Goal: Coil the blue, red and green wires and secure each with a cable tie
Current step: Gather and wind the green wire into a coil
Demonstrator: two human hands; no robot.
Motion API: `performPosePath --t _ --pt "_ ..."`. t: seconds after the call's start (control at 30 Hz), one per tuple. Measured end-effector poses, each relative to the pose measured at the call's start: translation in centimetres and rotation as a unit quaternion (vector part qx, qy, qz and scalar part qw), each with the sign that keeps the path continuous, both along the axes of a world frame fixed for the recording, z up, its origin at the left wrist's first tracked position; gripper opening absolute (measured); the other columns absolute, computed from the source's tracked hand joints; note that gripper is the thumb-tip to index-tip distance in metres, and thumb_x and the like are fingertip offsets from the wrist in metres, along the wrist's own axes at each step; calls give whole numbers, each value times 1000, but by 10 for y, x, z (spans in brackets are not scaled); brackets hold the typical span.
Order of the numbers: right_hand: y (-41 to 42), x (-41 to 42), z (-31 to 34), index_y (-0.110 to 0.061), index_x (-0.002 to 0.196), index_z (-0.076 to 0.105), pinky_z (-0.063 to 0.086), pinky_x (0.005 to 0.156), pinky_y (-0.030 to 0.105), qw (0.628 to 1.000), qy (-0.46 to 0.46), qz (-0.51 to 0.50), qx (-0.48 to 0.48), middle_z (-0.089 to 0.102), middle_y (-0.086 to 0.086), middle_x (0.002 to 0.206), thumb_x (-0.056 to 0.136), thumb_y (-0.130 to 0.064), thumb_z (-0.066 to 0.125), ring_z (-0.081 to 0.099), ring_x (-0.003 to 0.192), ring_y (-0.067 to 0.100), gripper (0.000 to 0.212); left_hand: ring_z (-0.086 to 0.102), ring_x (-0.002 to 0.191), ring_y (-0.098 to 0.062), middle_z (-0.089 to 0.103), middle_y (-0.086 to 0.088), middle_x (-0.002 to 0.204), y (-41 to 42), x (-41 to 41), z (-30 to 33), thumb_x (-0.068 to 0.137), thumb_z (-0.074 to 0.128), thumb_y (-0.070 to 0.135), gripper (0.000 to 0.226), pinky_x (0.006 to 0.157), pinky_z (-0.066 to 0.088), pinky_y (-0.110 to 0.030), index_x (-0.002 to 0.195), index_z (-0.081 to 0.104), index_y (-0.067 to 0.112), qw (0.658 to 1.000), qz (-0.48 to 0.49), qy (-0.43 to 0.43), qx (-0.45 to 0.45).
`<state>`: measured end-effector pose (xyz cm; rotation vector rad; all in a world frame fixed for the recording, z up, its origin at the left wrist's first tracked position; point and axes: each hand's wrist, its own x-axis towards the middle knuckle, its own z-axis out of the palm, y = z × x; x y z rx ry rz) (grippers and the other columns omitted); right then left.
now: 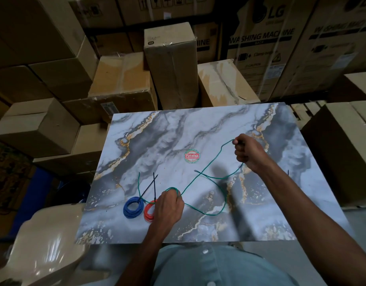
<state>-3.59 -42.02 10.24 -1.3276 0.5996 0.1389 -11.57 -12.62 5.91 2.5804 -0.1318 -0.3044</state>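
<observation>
Two coils already done at lower left of the marble-patterned tabletop (198, 129): blue wire coil (133, 207) and red wire coil (149, 211), side by side, each with a black cable tie (154, 186) sticking up from it. Green wire (215, 178) lies mostly loose, sprawled across centre frame. Left hand (167, 209), fingers pressed together, pinches a small first loop just right of the red coil. Right hand (249, 153), upper right, fist closed on the wire's far run. Strand runs diagonally from lower left to upper right between the hands. Left hand is nearer the loop, so slack likely feeds toward it.
</observation>
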Motion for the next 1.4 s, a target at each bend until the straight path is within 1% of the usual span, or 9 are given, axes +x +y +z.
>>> performPosePath --t 0.07,0.13,0.3,0.47,0.6,0.73,0.93,1.1,1.4 --pt "-12 2 -17 -13 72 63 30 49 28 942 -29 54 -330 47 -1 52 98 -18 53 40 49 21 28 43 64 -20 40 1 63 3 2 4 97 49 15 37 62 28 -30 64 32 18 1000 -1 -16 16" --pt "-24 3 -33 -16 81 74 43 60 32 813 -33 136 -565 69 6 67 101 -30 58 63 67 30 29 45 66 -24 45 -4 67 6 4 6 97 48 17 31 63 29 -31 68 37 13 999 -10 -22 23" --pt "-31 1 -62 -15 97 79 43 65 32 777 11 153 -611 77 13 88 100 -41 62 70 91 35 31 44 66 -36 44 -17 65 3 13 1 80 44 24 25 61 36 -47 64 29 12 996 -36 76 -41" --pt "5 -9 -69 -22 133 67 42 101 47 720 -9 239 -652 66 15 128 97 -23 58 57 120 39 37 34 56 -22 31 5 48 -9 21 10 61 40 17 21 58 32 -42 46 27 20 967 -21 161 -196" --pt "58 -28 -27 -11 115 74 49 89 40 799 -236 197 -516 74 11 107 91 -21 43 64 100 26 41 29 47 -14 36 2 48 -26 24 46 66 37 8 17 46 21 -21 53 35 18 908 41 289 -300" --pt "100 -50 12 -13 96 73 53 76 32 914 -212 264 -222 75 6 77 93 -8 42 68 75 16 32 25 44 -10 32 1 52 -27 25 68 50 34 4 17 42 12 -17 60 33 18 832 62 342 -431" --pt "96 -56 25 -8 74 70 32 52 24 927 -207 250 -186 45 -10 53 90 -15 52 38 52 8 25 24 48 -11 30 0 56 -17 26 81 50 34 2 20 40 15 -20 63 33 17 759 33 386 -524" --pt "74 -42 55 1 76 72 31 54 16 900 -238 342 -130 57 -3 59 90 4 58 40 53 4 20 28 48 -10 33 0 58 -18 16 90 55 30 -1 21 37 25 -16 61 39 17 709 -51 439 -549" --pt "68 -33 48 -13 82 80 24 51 25 928 -203 313 -7 46 8 63 86 -14 77 26 53 14 5 49 57 -10 52 -1 67 -29 3 104 66 22 -3 40 41 40 -16 81 58 7 514 -132 508 -679"
